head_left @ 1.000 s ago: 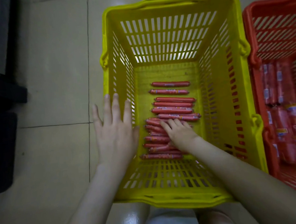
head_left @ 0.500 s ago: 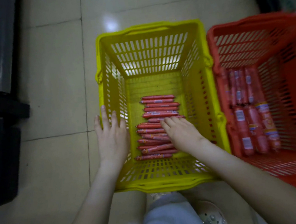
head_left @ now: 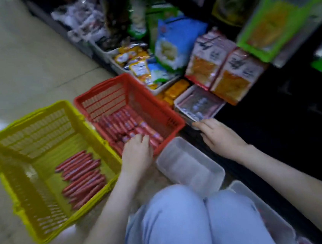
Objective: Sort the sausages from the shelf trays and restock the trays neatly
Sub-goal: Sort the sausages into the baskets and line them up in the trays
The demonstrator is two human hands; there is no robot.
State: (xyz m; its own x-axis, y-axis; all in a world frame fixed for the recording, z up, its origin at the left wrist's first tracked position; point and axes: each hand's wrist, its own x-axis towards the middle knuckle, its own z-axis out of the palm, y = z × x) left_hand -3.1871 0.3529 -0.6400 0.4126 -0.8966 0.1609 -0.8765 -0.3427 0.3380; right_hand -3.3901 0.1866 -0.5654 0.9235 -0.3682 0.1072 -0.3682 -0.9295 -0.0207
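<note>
Thin red sausages lie in rows on the floor of the yellow basket. Thicker labelled sausages fill the red basket beside it. My left hand reaches over the red basket's near rim, fingertips on the sausages there. My right hand is at the near corner of a shelf tray holding sausage packs; motion blur hides whether it grips the tray. An empty clear tray sits on the floor between my hands. Another clear tray lies by my right knee.
The low shelf at upper right is packed with snack bags, orange packs and small packets in a tray. Tiled floor stretches to the left. My knees in light trousers fill the bottom centre.
The view has swung right to the shelf. My left hand left the yellow basket's rim for the red basket. My right hand left the thin sausages and went to the shelf tray.
</note>
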